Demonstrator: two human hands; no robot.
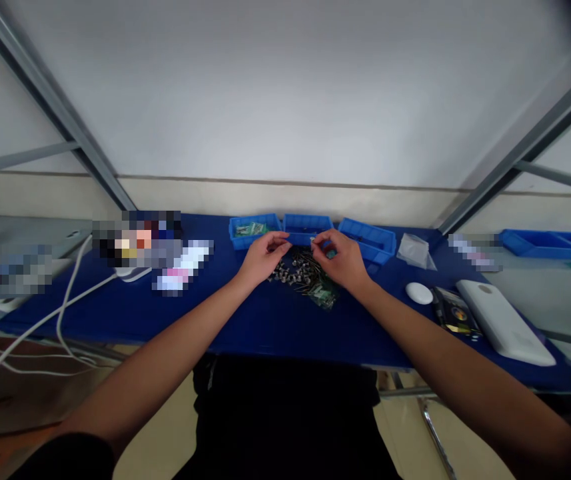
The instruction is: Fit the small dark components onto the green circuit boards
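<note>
My left hand point(265, 257) is above the left side of a pile of small metallic parts with thin leads point(292, 272), thumb and fingertips drawn together. Whatever sits in that pinch is too small to make out. Across the pile, my right hand point(341, 259) pinches a tiny pale part between thumb and forefinger, its kind unclear. Under the right hand, a clear bag with green pieces point(324, 295) lies against the pile. Just behind both hands stand a left blue bin point(238, 241) with green boards inside, a middle blue bin point(308, 220) and a right blue bin point(382, 241).
A clear plastic bag point(414, 252) lies right of the bins. Nearer are a round white case point(419, 293), a black packet point(458, 312) and a long white device point(505, 323). White cables point(65, 308) cross the left edge of the blue tabletop point(265, 333).
</note>
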